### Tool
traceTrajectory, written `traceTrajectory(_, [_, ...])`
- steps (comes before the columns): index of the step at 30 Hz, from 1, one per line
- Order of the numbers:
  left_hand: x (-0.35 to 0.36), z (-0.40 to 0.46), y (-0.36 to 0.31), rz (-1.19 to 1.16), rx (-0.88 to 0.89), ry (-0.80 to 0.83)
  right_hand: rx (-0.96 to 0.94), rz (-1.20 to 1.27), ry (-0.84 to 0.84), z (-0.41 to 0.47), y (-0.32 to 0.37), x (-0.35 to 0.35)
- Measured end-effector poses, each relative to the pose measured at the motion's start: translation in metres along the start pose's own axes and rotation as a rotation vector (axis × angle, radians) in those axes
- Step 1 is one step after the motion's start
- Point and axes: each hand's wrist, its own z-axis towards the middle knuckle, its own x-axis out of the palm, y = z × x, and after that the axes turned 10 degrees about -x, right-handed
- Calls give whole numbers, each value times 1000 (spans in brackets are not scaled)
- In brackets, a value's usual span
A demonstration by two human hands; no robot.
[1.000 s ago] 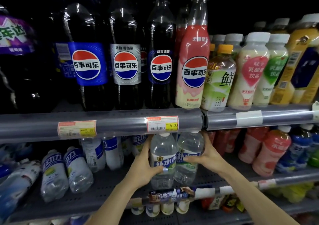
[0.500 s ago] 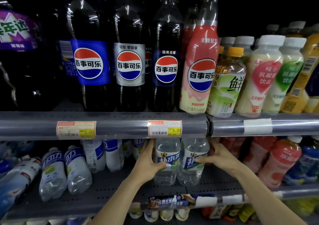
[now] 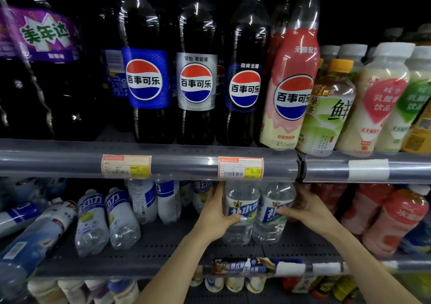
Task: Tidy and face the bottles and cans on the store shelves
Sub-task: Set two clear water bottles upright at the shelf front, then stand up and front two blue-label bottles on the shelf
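Two clear water bottles with blue-and-green labels stand side by side on the middle shelf (image 3: 163,259), under the 5.00 price tag (image 3: 241,168). My left hand (image 3: 215,212) wraps the left clear bottle (image 3: 241,208) from its left side, thumb across the label. My right hand (image 3: 303,208) holds the right clear bottle (image 3: 272,210) from its right side, fingers on its label. Both bottles are upright, labels facing me, and touch each other. Their caps are hidden behind the shelf rail.
Left of my hands, several clear bottles with blue labels (image 3: 92,222) lean or lie tilted. Pink bottles (image 3: 396,219) stand to the right. The upper shelf holds tall cola bottles (image 3: 145,80), a pink cola bottle (image 3: 291,89), and tea and yogurt drinks (image 3: 382,98).
Both hands have pushed the two clear bottles back and upright under the shelf rail; they were held further forward a second ago. The view moved closer and slightly left.
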Motion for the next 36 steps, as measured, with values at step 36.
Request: traceTrajectory(36, [-239,-82,151,452,-751,-165,157,-596,465,54,143,373])
